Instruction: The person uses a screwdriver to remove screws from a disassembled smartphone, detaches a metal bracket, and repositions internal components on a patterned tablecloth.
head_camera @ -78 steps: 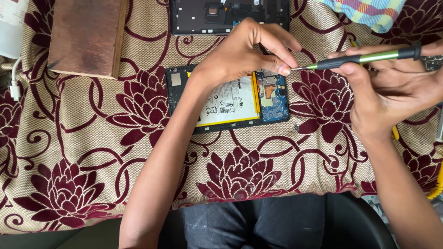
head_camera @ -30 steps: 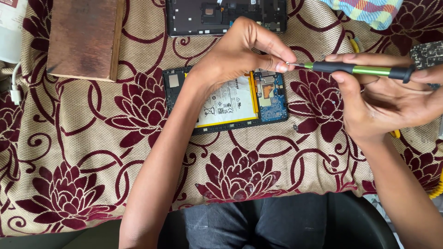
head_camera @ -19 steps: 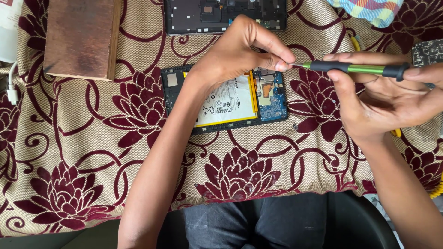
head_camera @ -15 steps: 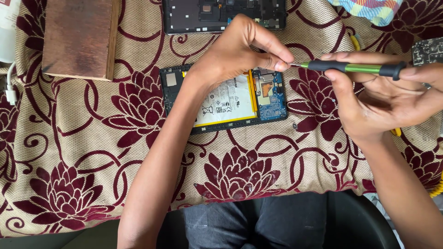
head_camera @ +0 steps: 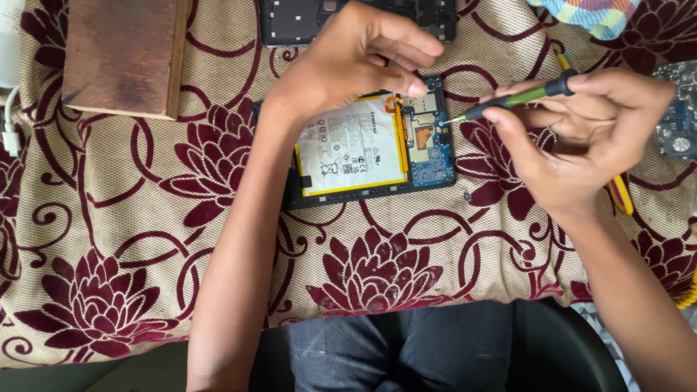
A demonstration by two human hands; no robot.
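An opened tablet [head_camera: 370, 149] lies on the flowered cloth, showing its white battery and blue circuit board [head_camera: 430, 141]. My left hand [head_camera: 348, 54] hovers over the tablet's upper edge, its fingers curled and the fingertips pinched near the board's top; whether anything small sits between them is not visible. My right hand [head_camera: 581, 141] grips a slim green and black screwdriver [head_camera: 519, 98], with the tip pointing left at the board's right edge.
A wooden block [head_camera: 123, 54] sits at the upper left. A dark tablet frame [head_camera: 290, 18] lies at the top, another circuit board [head_camera: 675, 109] at the right edge, a striped cloth [head_camera: 588, 14] at the top right, and a white cable [head_camera: 9, 123] at the far left.
The screwdriver has tilted and dropped from level above the tablet, so its tip now points at the board's right edge. My left hand has stayed over the tablet's top.
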